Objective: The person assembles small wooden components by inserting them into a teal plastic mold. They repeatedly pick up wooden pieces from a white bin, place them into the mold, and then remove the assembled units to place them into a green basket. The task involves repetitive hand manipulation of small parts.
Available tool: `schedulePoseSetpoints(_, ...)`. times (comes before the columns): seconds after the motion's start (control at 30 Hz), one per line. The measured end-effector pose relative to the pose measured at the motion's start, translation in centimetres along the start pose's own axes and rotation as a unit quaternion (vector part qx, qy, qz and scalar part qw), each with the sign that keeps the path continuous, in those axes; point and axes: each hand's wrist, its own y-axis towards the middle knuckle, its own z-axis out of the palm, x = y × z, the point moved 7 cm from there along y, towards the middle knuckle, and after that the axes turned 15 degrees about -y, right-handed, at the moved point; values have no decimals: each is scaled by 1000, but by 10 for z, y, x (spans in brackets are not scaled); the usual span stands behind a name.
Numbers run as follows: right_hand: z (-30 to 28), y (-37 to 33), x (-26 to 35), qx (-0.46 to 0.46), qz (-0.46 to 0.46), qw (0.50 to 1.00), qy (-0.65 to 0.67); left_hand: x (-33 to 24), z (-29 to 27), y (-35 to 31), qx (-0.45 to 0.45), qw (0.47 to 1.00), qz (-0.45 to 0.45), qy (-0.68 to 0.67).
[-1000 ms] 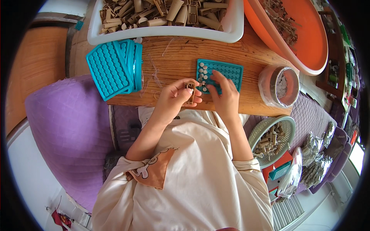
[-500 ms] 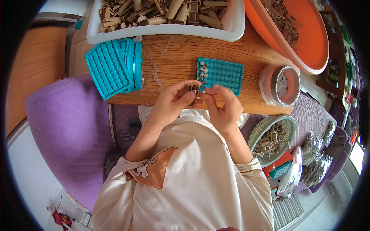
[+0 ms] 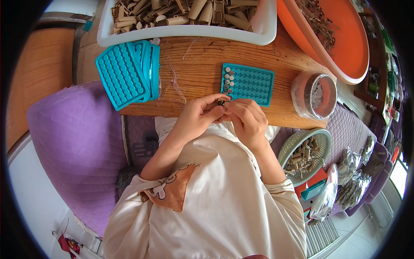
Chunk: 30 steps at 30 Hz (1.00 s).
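Observation:
My left hand [image 3: 196, 117] is closed on a small tan plastic casing [image 3: 221, 102] with a dark inside, held over the near edge of the table. My right hand [image 3: 248, 117] meets it there, thumb and fingers pinched together against the casing; whatever those fingertips hold is hidden. Just beyond both hands lies a teal tray [image 3: 258, 82] with rows of round pockets. Several small silvery round pieces [image 3: 231, 78] sit in its left columns.
A white bin [image 3: 185, 32] of tan plastic parts stands at the back. Stacked teal trays [image 3: 122, 77] lie left. On the right are an orange basin [image 3: 349, 47], a plastic-lined round tub [image 3: 297, 93] and, lower, a green-grey basket [image 3: 326, 144] of tan parts.
My right hand has closed in on the casing, its fingers now bunched against it. The casing has tilted, and less of it shows between my hands.

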Motion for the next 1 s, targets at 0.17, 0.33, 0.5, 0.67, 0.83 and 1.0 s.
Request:
schedulePoseSetpoints(0.17,4,-11,-26,21,205,979,4,-1,-18,-7,-77,994,-15,-76)
schedulePoseSetpoints(0.33,26,-14,-36,87,170,973,-131,-8,-31,-8,-74,993,29,-91)
schedulePoseSetpoints(0.5,28,-13,-34,94,160,972,-144,-15,-21,-8,-52,997,26,-56)
schedulePoseSetpoints(0.67,-7,3,-6,-59,114,990,-62,-13,-8,-10,-20,999,28,-38)
schedulePoseSetpoints(0.83,-8,9,14,-63,40,997,-11,-14,3,-10,-10,999,35,17)
schedulePoseSetpoints(1.0,-14,5,15,-73,9,997,-12,-18,13,-12,-22,999,28,33)
